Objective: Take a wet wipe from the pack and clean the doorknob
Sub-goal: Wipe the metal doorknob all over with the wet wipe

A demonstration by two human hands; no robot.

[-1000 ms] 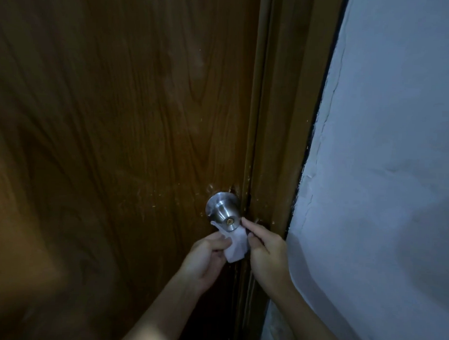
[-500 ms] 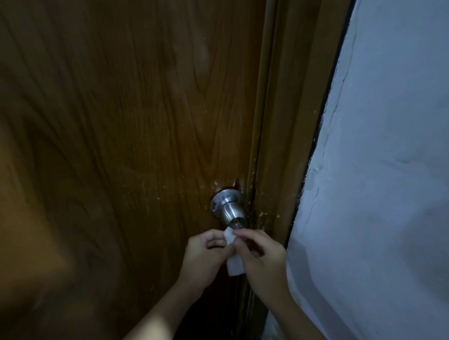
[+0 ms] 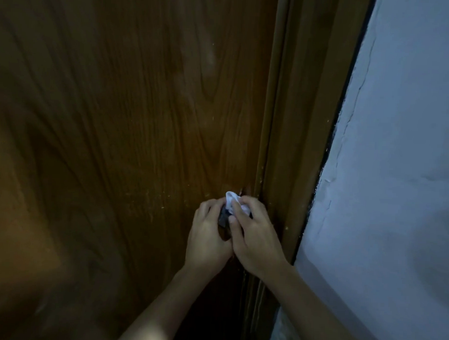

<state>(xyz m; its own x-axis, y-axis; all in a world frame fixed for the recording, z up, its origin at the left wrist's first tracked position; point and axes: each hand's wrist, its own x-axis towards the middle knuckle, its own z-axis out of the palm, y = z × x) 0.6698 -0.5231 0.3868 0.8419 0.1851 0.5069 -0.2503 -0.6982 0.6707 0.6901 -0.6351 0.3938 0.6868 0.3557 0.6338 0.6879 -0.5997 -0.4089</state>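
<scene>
right hand [image 3: 254, 237] pinching bunched white wipe [image 3: 233, 202] | left hand [image 3: 207, 235] cupping dark doorknob [image 3: 224, 217]

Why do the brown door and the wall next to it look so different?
The brown wooden door shows wavy grain lines; the pale bluish-white plaster wall is plain, with thin cracks. The door is dark and warm-coloured, the wall light and cool. Only the door carries something: both hands, left and right, press a white wet wipe there. Both are flat and upright.
</scene>
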